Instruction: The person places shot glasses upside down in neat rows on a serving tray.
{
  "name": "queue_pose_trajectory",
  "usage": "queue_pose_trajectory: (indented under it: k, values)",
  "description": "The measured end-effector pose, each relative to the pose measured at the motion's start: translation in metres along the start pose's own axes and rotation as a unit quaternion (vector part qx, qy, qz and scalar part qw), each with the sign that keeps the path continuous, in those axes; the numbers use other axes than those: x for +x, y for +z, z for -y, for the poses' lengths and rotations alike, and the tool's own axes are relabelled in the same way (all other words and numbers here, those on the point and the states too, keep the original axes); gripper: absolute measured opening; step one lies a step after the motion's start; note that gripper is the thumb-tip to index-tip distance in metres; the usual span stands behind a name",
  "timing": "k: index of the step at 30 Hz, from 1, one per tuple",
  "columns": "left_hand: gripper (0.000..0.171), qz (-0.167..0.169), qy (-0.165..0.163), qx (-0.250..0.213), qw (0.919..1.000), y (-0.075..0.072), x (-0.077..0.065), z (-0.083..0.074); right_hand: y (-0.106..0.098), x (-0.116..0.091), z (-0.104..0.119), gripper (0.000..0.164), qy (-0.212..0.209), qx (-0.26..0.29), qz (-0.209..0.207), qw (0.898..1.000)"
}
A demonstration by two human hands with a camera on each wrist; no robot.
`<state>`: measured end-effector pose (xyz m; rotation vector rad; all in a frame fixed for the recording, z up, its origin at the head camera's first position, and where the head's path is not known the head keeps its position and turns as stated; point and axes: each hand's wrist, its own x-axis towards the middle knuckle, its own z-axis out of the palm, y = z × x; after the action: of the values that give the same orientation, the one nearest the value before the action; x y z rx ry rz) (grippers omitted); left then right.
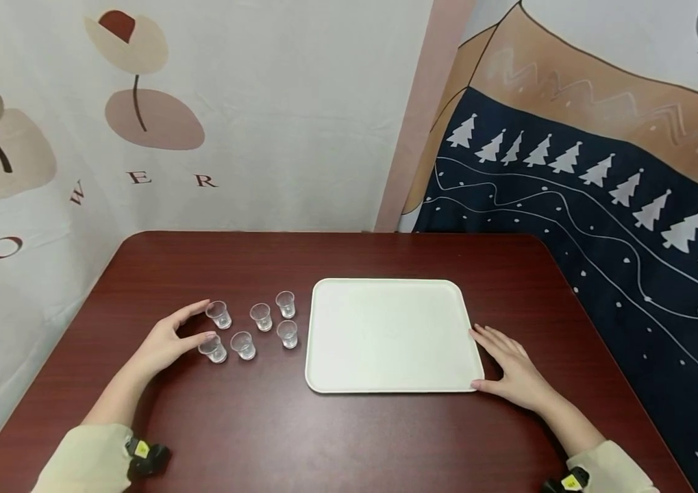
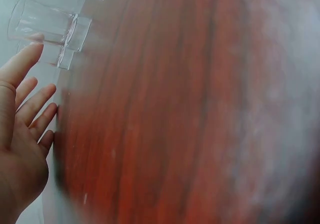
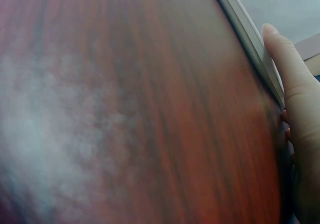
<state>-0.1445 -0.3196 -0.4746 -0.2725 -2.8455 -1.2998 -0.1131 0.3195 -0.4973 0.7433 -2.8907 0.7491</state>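
Note:
Several small clear plastic cups stand in two rows left of a white rectangular tray. My left hand spreads thumb and forefinger beside the leftmost pair: the forefinger tip reaches the back cup, the thumb tip the front cup. In the left wrist view the thumb tip overlaps a clear cup; firm contact is hard to judge. At the tray's right edge, my right hand touches the rim with extended fingers, its thumb by the front right corner. The right wrist view shows the thumb against the tray's edge.
A dark red wooden table bears everything. Behind it hangs a pale cloth with flower prints, and at the right a navy cloth with white trees. Black wrist cameras sit at both sleeves.

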Motion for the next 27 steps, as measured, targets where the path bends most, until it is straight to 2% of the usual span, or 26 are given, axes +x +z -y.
queue_pose_trajectory:
  k: [10,19,27]
  values:
    - [0.054,-0.02,0.025,0.015,0.9994,0.005,0.003,0.0,0.001,0.0,0.0,0.097,-0.003,-0.01,-0.004,1.0]
    - [0.043,-0.041,0.009,0.022,0.9989,0.009,0.005,-0.001,0.002,0.0,0.001,0.097,-0.008,-0.009,-0.009,1.0]
    - [0.034,-0.065,0.031,0.021,0.9972,0.015,0.008,-0.002,0.002,0.0,-0.001,0.097,-0.006,-0.009,-0.011,1.0]
